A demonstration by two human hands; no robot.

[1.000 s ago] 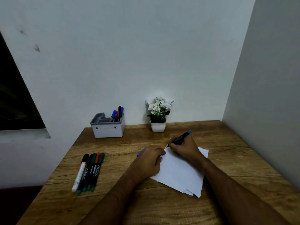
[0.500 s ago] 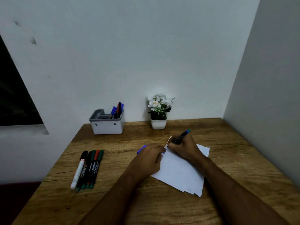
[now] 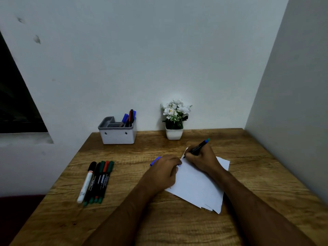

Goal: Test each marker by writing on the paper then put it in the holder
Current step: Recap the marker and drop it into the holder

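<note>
Writing | right hand (image 3: 202,158) grips marker (image 3: 199,147) | tip seemingly touching paper (image 3: 197,185)

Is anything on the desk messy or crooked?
Only a little. The stack of white paper sheets lies crooked on the wooden desk, its near corners fanned apart. The markers on the left lie neatly side by side. Nothing is spilled or broken.

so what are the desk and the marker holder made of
Desk: wood or wood-look laminate, matte, going by the brown grain lines and knots. Marker holder: probably plastic, with smooth white walls, a grey rim and moulded dividers.
</note>
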